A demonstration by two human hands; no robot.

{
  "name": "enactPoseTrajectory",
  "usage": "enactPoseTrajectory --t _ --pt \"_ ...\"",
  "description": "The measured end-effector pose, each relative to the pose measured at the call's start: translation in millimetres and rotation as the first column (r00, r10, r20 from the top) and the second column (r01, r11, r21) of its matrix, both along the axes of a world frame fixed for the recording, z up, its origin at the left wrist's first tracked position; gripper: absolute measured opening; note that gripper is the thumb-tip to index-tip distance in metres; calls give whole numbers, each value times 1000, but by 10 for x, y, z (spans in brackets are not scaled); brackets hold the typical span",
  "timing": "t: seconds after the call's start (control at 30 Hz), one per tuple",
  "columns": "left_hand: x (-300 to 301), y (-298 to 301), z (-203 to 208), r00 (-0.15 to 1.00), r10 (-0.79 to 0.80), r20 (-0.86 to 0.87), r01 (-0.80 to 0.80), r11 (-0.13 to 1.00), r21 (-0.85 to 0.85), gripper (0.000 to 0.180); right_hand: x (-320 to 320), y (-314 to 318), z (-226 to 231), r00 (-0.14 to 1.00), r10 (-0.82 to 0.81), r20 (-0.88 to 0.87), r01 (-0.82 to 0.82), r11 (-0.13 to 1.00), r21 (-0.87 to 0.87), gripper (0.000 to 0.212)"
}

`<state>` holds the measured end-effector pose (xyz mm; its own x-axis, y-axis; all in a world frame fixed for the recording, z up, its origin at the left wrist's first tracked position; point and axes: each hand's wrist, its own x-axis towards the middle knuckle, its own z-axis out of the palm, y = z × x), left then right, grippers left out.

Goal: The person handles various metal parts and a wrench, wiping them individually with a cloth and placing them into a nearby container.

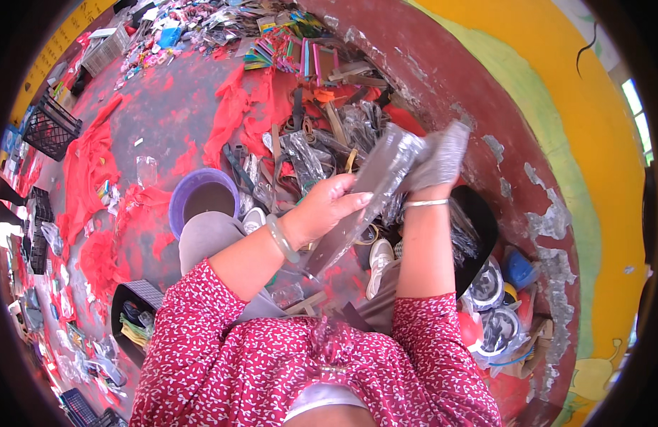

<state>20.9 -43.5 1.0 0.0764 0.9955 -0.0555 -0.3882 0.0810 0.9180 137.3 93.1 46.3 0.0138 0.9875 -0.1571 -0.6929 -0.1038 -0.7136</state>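
Between my hands a long flat dark grey-brown piece [350, 222], glossy like plastic wrap, slants up to the right. My left hand [329, 206], with a pale green bangle above it, grips this piece near its middle, thumb on top. My right hand is covered by a grey cloth or glove [441, 155], smeared by motion; its fingers do not show. It is at the upper end of the long piece, next to crinkled clear plastic [403, 153]. Beyond my hands lies a heap of plastic-wrapped dark goods [304, 160] and belt-like straps [275, 153].
A purple bucket [176, 206] of dark liquid stands left of my knee. Near my left side is a black bin [122, 302]. At right are a black container [485, 220] and bagged round items [496, 331] by the peeling wall [499, 142]. Red cloth [233, 107] litters the floor.
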Motion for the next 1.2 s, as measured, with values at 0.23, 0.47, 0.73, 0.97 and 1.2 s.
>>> enactPoseTrajectory --t 0.23,0.47,0.73,0.97,1.2 --pt "-274 73 117 940 336 66 -341 937 75 13 66 -56 49 804 590 -70 -586 807 75 19" --pt "-181 209 48 895 446 -5 -434 874 220 18 -370 -599 -253 766 635 -104 -643 748 -164 22" --pt "-365 203 278 782 527 -332 -524 845 105 29 -252 -505 -344 755 620 -214 -629 777 26 17" --pt "-327 258 136 792 290 538 -264 956 -127 30 -370 -741 -196 778 578 -247 -607 793 -57 23" --pt "-386 253 211 844 504 182 -528 842 115 21 -357 -557 -397 741 668 76 -650 741 -168 24"
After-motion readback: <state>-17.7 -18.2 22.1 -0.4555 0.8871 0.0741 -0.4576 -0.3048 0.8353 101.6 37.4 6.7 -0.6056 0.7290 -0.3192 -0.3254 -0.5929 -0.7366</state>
